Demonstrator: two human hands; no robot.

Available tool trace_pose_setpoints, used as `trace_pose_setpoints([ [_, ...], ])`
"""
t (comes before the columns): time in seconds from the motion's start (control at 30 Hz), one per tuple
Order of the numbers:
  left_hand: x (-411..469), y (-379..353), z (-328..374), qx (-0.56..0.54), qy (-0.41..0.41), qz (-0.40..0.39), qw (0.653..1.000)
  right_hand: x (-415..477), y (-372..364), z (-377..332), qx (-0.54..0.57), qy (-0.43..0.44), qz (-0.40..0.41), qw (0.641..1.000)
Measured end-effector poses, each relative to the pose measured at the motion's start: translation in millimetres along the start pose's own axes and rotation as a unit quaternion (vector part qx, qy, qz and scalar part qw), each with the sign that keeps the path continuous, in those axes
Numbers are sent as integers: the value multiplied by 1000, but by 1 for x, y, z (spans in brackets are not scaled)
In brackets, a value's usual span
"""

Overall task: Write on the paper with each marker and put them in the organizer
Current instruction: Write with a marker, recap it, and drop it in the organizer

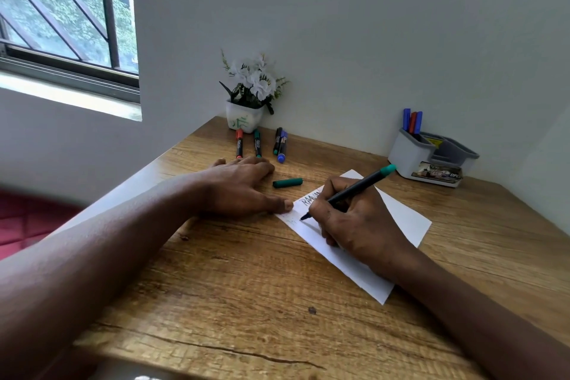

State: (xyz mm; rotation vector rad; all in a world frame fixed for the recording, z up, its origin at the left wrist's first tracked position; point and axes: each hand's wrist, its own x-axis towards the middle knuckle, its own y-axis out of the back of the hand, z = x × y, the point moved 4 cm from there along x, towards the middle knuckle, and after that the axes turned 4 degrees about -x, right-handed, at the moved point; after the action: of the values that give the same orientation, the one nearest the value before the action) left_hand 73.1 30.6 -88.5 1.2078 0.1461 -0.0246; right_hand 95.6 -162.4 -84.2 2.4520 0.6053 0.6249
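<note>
Your right hand (354,225) pinches the green marker (354,191) in its fingers, tip on the paper (398,219) mid-way across the worktop (246,287), with only the thumb of your flat left hand (237,185) pinning its left corner, so a hard stroke may skid it and the loose cap (287,183) may roll.

Brown wooden table (246,287) with a white sheet of paper (401,219) bearing dark lettering. Right hand (354,225) grips a black-barrelled, green-ended marker (357,187), tip on the sheet. Left hand (240,185) lies flat, thumb touching the paper's edge; loose green cap (287,183) just beside it. Grey-and-white plastic organizer (410,157) at the far right, with blue and red markers (412,123) upright inside.
</note>
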Motion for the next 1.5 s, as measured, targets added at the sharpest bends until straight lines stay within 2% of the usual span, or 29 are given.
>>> trace_pose_setpoints([
  [0.2,-1,0,0,0,2,-1,1000,0,-1,1,-26,-6,23,999],
  [0.53,-3,1,3,3,2,-3,1000,-1,1,-1,-9,-17,7,1000],
  [0.7,-2,1,2,0,4,-6,1000,-1,2,0,-27,-13,33,999],
  [1.03,-2,1,2,5,0,-1,1000,0,2,1,-6,-39,21,999],
  [1.17,-1,0,2,6,2,-3,1000,0,5,3,12,-59,49,997],
  [1.5,-1,0,1,1,5,-4,1000,-1,4,3,8,-63,32,998],
])
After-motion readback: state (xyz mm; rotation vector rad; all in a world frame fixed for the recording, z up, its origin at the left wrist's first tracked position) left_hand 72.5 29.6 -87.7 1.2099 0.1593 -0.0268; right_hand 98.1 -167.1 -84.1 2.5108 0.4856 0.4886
